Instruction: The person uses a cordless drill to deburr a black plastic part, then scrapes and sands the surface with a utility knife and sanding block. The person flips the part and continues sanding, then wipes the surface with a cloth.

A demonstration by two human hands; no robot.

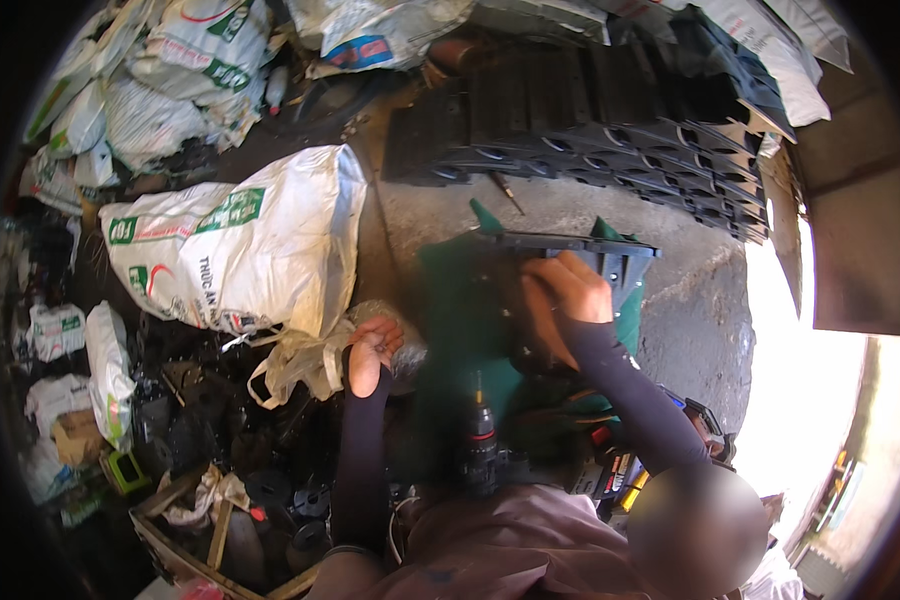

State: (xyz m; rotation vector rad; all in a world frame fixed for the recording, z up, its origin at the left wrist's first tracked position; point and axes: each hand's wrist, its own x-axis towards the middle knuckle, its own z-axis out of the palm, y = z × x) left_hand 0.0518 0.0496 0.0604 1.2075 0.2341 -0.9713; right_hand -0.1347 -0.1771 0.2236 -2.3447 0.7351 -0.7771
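Note:
My left hand (373, 352) is held palm up with its fingers curled, beside a clear plastic bag (402, 350). Whatever lies in those fingers is too small to make out. A black moulded plastic part (625, 262) rests in front of me on a green cloth (450, 310). My right hand (573, 295) grips this part near its middle, fingers bent down over it. Between my arms, close to my body, a black cordless drill (478, 445) with a red ring points its bit away from me. Its lower end is blurred.
A large white printed sack (260, 235) lies at the left, with a crumpled beige bag (305, 365) against it. Stacked black plastic parts (590, 120) stand at the back. A thin tool (508, 193) lies before them. A wooden crate (170, 555) sits at lower left.

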